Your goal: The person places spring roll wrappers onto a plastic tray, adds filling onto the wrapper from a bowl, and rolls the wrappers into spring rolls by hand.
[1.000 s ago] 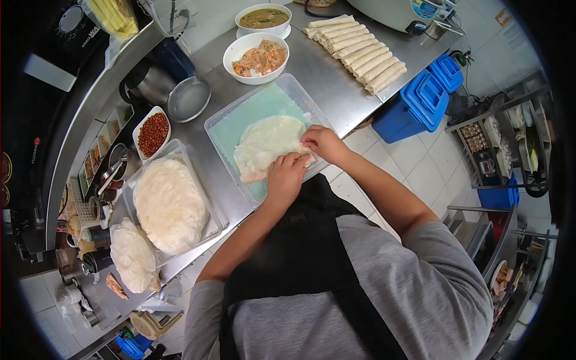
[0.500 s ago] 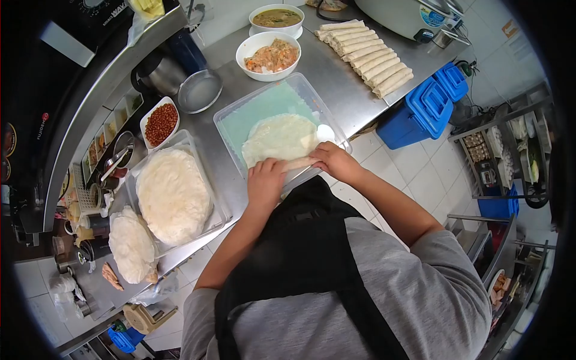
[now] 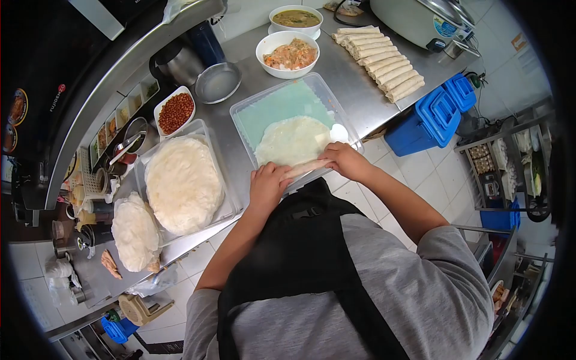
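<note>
A round, pale spring roll wrapper (image 3: 294,138) lies on a green sheet (image 3: 297,97) inside a shallow clear plastic tray (image 3: 247,107). Its near edge is rolled up into a thin cylinder, the spring roll (image 3: 305,168). The fingers of my left hand (image 3: 269,185) are closed over the left end of this roll. At the right end, my right hand (image 3: 347,162) pinches it. Just beyond the right hand rests a white spoon (image 3: 339,132), partly covered. Whatever filling is inside the roll is hidden.
Behind the tray stand a bowl of orange-flecked filling (image 3: 289,54) and a bowl of soup (image 3: 295,18). Finished rolls (image 3: 384,63) are lined up at the right. Stacked wrappers (image 3: 183,183), peanuts (image 3: 175,112) and a metal dish (image 3: 218,83) sit left.
The view has shifted, so the table things appear farther right. Both hands stay on the roll at the wrapper's near edge, and the rolling shows no clear progress.
</note>
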Action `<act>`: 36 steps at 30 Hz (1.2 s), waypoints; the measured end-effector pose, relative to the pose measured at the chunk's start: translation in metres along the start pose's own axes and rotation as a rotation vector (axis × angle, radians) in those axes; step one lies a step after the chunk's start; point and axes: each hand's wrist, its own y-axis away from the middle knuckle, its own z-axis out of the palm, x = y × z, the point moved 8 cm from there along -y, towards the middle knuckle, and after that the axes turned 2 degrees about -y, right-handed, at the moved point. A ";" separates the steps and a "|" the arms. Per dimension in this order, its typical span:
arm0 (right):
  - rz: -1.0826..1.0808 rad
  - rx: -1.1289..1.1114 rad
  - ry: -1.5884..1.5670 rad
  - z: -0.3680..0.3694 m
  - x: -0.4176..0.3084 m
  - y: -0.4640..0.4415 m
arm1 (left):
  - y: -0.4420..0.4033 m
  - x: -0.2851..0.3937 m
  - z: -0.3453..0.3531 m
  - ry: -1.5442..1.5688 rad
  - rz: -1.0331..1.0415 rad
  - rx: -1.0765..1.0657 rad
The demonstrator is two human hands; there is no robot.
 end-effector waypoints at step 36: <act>0.198 0.358 0.008 -0.043 0.025 -0.053 | -0.035 -0.048 -0.021 0.177 -0.223 0.344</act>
